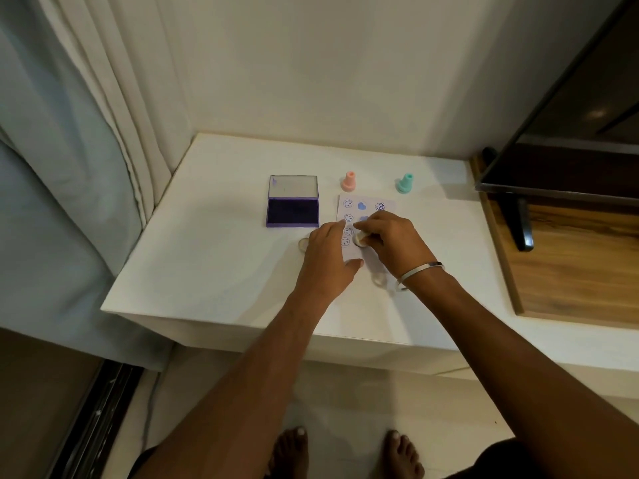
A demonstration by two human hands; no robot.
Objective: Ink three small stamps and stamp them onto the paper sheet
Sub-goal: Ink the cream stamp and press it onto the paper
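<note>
Our left hand (328, 257) lies spread flat on the paper (366, 209) to steady it, while our right hand (390, 240) pinches a stamp (359, 239) down onto it. Beyond stand the open pad (293, 211), pink stamp (348, 181) and teal stamp (405, 183).

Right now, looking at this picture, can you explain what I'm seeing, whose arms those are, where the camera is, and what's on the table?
There is no machine here. The single picture comes from a camera worn on a person's head, looking down at their own two arms. On the white table lies a paper sheet already printed with blue smiley faces and hearts. The left hand rests flat on the sheet, apparently steadying it. The right hand presses a small pale stamp onto it. Behind the sheet stand a pink stamp and a teal stamp, untouched. To the left sits an open purple ink pad.
</note>
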